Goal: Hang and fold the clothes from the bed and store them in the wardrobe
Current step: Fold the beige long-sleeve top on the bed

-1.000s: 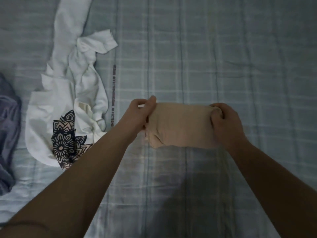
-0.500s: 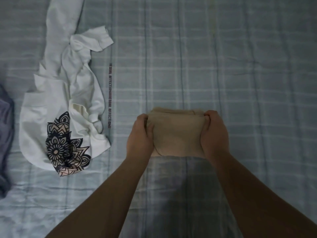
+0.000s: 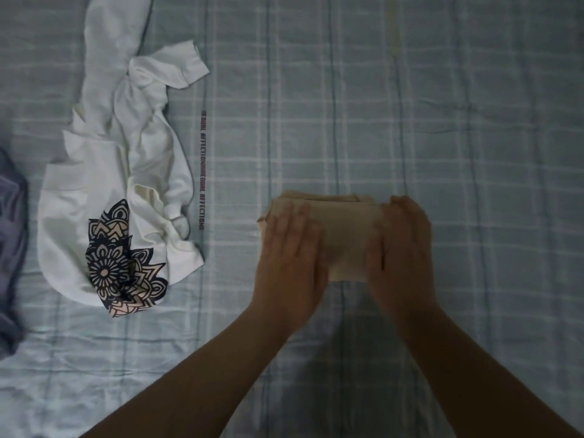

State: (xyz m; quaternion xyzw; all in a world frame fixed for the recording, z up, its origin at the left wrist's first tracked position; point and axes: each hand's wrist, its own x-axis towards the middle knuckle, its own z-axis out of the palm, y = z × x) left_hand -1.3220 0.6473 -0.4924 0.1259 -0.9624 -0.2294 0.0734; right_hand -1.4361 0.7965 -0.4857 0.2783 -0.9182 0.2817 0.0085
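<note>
Beige folded garment (image 3: 344, 235), held up a second ago, now lies mid-bed (image 3: 474, 121). Left hand (image 3: 290, 254) flat, fingers straight, pressing it. Right hand (image 3: 404, 248) on its end, blurred; cannot tell its grip. Fold likely finished.

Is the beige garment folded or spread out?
Folded: the beige garment lies as a compact rectangle on the bed, layered edges showing at its far side.

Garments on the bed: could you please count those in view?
3: a folded beige garment at centre, a crumpled white printed garment at left, a blue-grey garment at the left edge. The white heap may hide more.
</note>
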